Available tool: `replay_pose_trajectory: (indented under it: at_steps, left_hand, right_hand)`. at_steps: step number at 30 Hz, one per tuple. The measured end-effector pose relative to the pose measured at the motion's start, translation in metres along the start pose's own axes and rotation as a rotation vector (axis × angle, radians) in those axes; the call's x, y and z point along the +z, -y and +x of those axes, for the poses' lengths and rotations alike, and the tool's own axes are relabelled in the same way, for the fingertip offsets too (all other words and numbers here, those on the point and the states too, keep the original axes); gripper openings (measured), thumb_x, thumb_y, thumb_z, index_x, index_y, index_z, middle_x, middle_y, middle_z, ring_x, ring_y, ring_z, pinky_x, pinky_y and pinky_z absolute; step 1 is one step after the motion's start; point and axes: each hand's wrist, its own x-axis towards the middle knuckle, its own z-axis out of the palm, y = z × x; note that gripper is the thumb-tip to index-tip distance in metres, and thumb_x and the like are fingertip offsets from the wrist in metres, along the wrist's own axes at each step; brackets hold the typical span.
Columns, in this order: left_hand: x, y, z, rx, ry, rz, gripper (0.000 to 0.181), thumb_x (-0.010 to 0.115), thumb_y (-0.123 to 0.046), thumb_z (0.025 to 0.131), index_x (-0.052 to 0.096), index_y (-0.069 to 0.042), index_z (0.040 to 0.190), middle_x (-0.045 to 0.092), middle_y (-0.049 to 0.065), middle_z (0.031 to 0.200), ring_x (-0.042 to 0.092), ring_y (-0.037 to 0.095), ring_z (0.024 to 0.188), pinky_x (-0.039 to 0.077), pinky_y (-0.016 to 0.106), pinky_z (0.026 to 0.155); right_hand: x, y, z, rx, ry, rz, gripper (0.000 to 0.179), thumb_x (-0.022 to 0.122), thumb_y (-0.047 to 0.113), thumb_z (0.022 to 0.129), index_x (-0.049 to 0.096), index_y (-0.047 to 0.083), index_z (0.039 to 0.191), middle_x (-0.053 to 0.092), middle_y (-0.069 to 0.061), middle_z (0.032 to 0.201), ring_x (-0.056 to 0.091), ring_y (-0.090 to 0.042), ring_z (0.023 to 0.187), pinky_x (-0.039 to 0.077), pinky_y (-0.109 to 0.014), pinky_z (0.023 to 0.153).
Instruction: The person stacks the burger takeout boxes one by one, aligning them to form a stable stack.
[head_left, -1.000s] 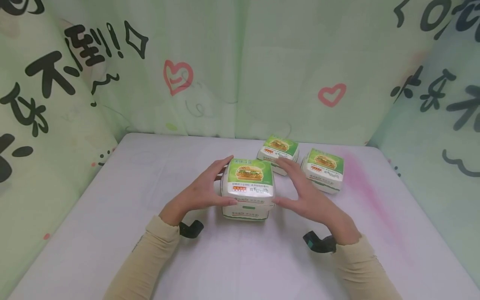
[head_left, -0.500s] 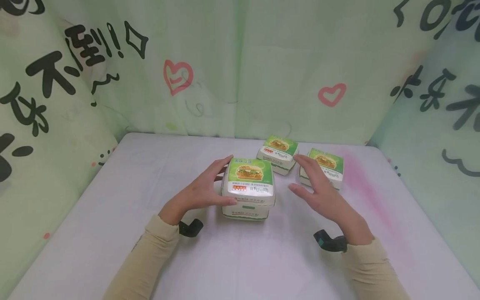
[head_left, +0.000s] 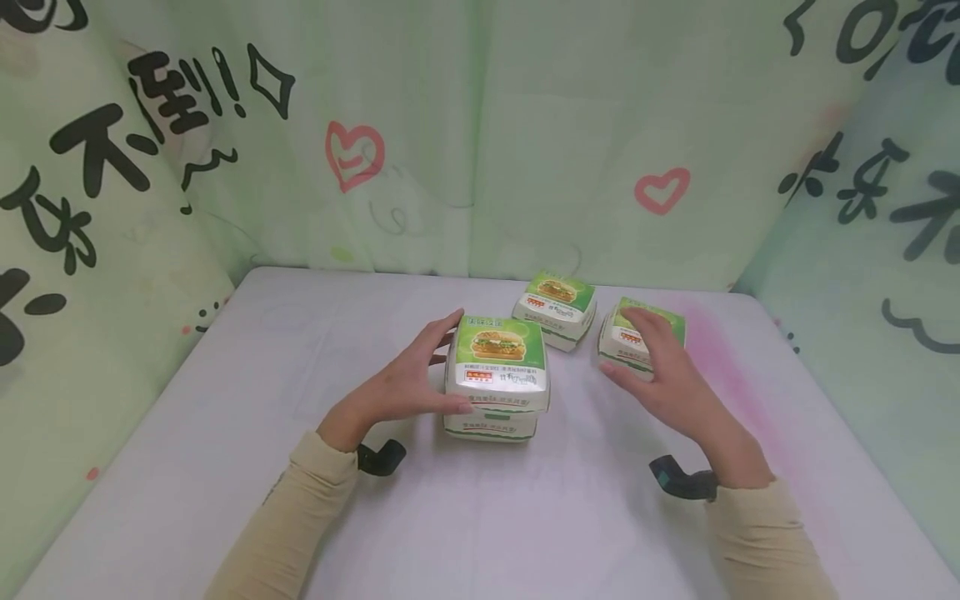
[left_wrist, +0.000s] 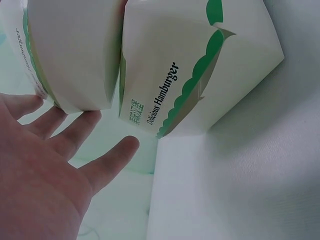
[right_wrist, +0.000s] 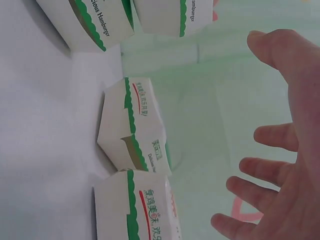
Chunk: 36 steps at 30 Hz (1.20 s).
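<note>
Two white-and-green hamburger boxes stand stacked in mid-table, the upper box [head_left: 498, 358] set on the lower box [head_left: 491, 427]. My left hand [head_left: 393, 379] holds the upper box by its left side, thumb at the front, index finger at the back corner. In the left wrist view, the hand's [left_wrist: 45, 165] lowest visible finger stands apart from the boxes. My right hand [head_left: 675, 383] hovers with spread fingers over the right-hand hamburger box [head_left: 630, 354], partly covering it. The right wrist view shows this hand [right_wrist: 285, 165] holding nothing.
Behind the stack, to its right, sits another hamburger box [head_left: 555, 308], close beside the right-hand one. The white-covered table [head_left: 480, 517] ends at a green printed curtain [head_left: 525, 167], which also closes both sides.
My right hand has left the upper stacked box and moved right, over the right-hand box. The left hand stays at the stack, and the upper box has shifted slightly right.
</note>
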Motion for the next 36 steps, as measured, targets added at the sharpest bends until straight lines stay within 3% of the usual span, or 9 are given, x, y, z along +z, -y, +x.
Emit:
replay_pose_trajectory:
  at_steps: [12,23,36]
  left_hand:
    - [0.001,-0.001,-0.002,0.008,0.005,-0.018,0.116,0.087,-0.032,0.073,0.009,-0.033,0.158,0.019,-0.005,0.162,0.032,0.026,0.146,0.038,0.043,0.116]
    - [0.0,0.0,-0.002,0.026,0.002,-0.026,0.116,0.087,-0.029,0.073,0.01,-0.029,0.159,0.02,-0.004,0.162,0.033,0.028,0.145,0.038,0.044,0.116]
    - [0.0,-0.002,-0.002,0.019,0.006,-0.022,0.115,0.086,-0.03,0.073,0.01,-0.029,0.159,0.02,-0.004,0.162,0.034,0.027,0.145,0.038,0.044,0.116]
  right_hand:
    - [-0.006,-0.012,-0.001,-0.03,-0.061,-0.014,0.082,0.074,0.032,0.089,0.031,0.002,0.152,0.029,-0.023,0.155,0.029,-0.042,0.14,0.03,-0.066,0.11]
    - [-0.01,-0.023,0.002,0.041,-0.044,-0.091,0.084,0.069,0.036,0.091,0.025,0.003,0.154,0.023,-0.025,0.157,0.024,-0.046,0.14,0.027,-0.07,0.11]
    - [-0.01,-0.039,0.008,0.099,-0.04,-0.108,0.088,0.067,0.043,0.092,0.022,0.0,0.155,0.019,-0.029,0.158,0.021,-0.049,0.14,0.024,-0.072,0.109]
